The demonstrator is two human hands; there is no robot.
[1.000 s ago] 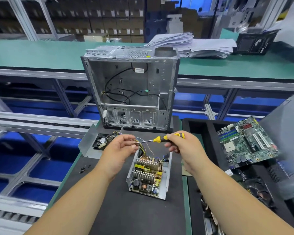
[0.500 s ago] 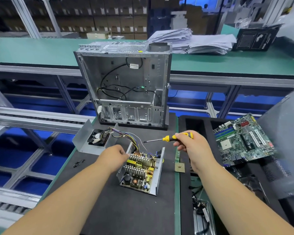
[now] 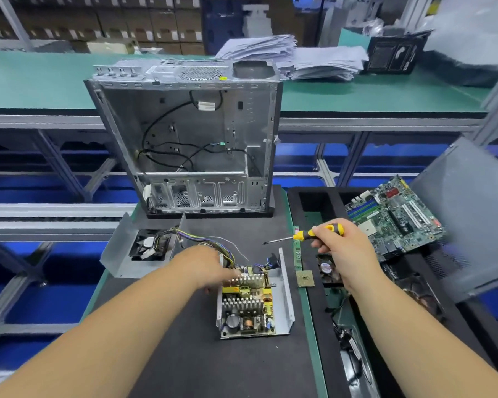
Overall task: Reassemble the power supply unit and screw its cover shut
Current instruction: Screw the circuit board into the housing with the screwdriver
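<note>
On the counter, at the far edge of its black mat, one empty computer case stands upright with its open side facing the camera and black cables looped inside. Right of the mat, one black foam tray carries one green motherboard, tilted, and one small fan; the tray's near contents are dark and hard to make out, and a blurred grey panel hides its right side.

Near the mat's left edge lies the one power supply cover, a bent grey sheet-metal shell with one black fan mounted in it. Coloured wires run from it to the power supply base at the mat's middle: an open metal tray holding one circuit board with two finned heat sinks, yellow parts, a copper coil and a dark capacitor.

The left hand is motion-blurred at the base's far left corner; whether its fingers grip anything cannot be told. The right hand grips one yellow-and-black screwdriver above the mat's right edge, tip pointing left. One narrow green strip and one small square chip lie along that edge.
</note>
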